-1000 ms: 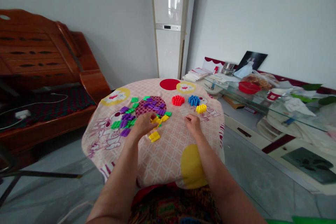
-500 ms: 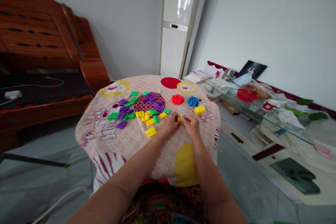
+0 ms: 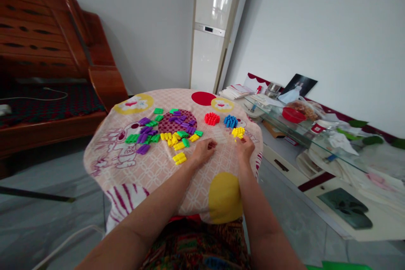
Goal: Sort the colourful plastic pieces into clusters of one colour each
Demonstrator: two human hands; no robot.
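Note:
My right hand [image 3: 245, 147] is at the near edge of a cluster of yellow blocks [image 3: 238, 132] on the right of the table. Its fingers pinch a small yellow block [image 3: 236, 139], mostly hidden by the fingertips. My left hand [image 3: 205, 151] rests on the cloth mid-table, fingers loosely curled and a little apart, with nothing visible in them. Just beyond the hands stand a red cluster [image 3: 211, 118] and a blue cluster [image 3: 230, 121]. Left of my left hand lie loose yellow blocks [image 3: 179, 158], green blocks [image 3: 185, 143] and purple blocks [image 3: 143, 149].
A patterned cloth [image 3: 158, 185] covers the round table. To the right is a glass-topped cabinet [image 3: 303, 135] with a red bowl [image 3: 293, 114], papers [image 3: 236, 91] and bags. A wooden bench [image 3: 104, 80] stands at the left; a white air conditioner [image 3: 207, 50] is behind.
My hands have come apart. The right hand moved right to the yellow cluster with a small yellow block, while the left stayed mid-table and loosened. The view shifted slightly.

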